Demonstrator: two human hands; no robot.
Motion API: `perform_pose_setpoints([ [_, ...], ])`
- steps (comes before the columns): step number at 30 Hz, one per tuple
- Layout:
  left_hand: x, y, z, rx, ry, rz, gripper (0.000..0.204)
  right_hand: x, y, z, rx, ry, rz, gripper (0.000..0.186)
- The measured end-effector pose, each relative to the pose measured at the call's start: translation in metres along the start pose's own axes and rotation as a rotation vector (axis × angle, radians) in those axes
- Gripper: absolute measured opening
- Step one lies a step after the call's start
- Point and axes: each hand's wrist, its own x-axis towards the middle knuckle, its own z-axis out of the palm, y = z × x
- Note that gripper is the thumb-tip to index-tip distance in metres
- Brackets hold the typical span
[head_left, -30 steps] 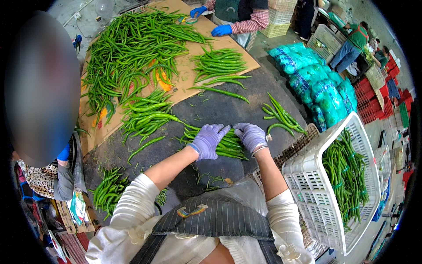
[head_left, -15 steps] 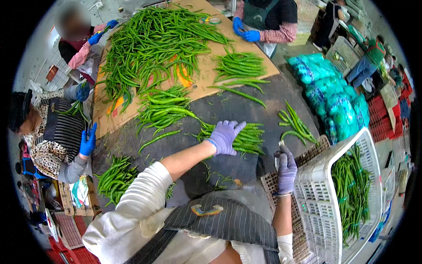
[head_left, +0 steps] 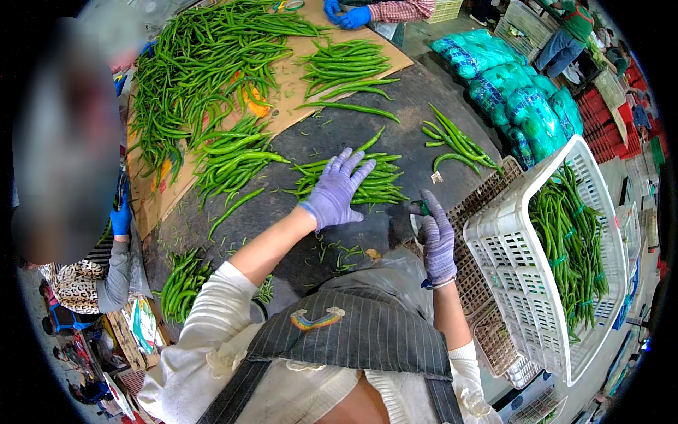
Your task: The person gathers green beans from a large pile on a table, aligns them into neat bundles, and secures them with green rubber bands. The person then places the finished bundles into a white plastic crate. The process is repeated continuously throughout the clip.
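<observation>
My left hand (head_left: 339,189), in a lilac glove, lies with fingers spread on a bundle of long green chili peppers (head_left: 381,180) on the dark table. One pepper sticks out past its fingertips. To the right, near the table's edge, my lilac-gloved right hand (head_left: 439,247) has its fingers curled around what looks like a roll of green tape (head_left: 414,225). Only a pale curved rim and a green bit of it show. Just beyond that hand are a pale scrap (head_left: 436,177) and a few loose chili peppers (head_left: 459,141).
More chili peppers form a big heap (head_left: 205,78) on cardboard (head_left: 291,106) and smaller piles (head_left: 185,283). At my right a white crate (head_left: 508,247) holds tied bundles, beside a brown crate (head_left: 487,201). Teal bags (head_left: 522,99) lie beyond. Co-workers stand at the far side and left.
The view has shifted, so the table sits higher. My left fingers have spread wider on the bundle. My right hand has drawn back from the loose peppers, leaving the pale scrap in plain sight.
</observation>
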Motion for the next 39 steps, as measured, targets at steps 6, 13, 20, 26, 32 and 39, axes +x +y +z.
perform_pose_setpoints([
  [6, -0.014, 0.042, -0.02, -0.992, 0.05, -0.148, 0.056, -0.004, 0.012, 0.021, -0.152, -0.141, -0.077, 0.059],
  [13, -0.037, 0.066, 0.004, -1.301, 0.138, -0.472, 0.022, -0.013, 0.013, 0.045, -0.449, -0.213, -0.082, 0.073],
  [20, -0.03, -0.002, -0.019, -0.528, 0.365, -0.257, 0.016, -0.044, 0.017, 0.046, 0.062, -0.314, 0.141, 0.061],
  [26, 0.035, -0.074, -0.032, -0.313, 0.057, -0.307, 0.018, -0.038, 0.024, 0.057, 0.371, -0.475, 0.334, 0.062],
  [32, 0.067, -0.109, 0.008, -0.353, -0.156, -0.381, 0.024, -0.016, 0.034, 0.074, 0.376, -0.414, 0.372, 0.066],
  [39, 0.07, -0.126, 0.03, -0.47, 0.127, -0.467, 0.048, -0.013, 0.037, 0.077, 0.391, -0.399, 0.44, 0.067],
])
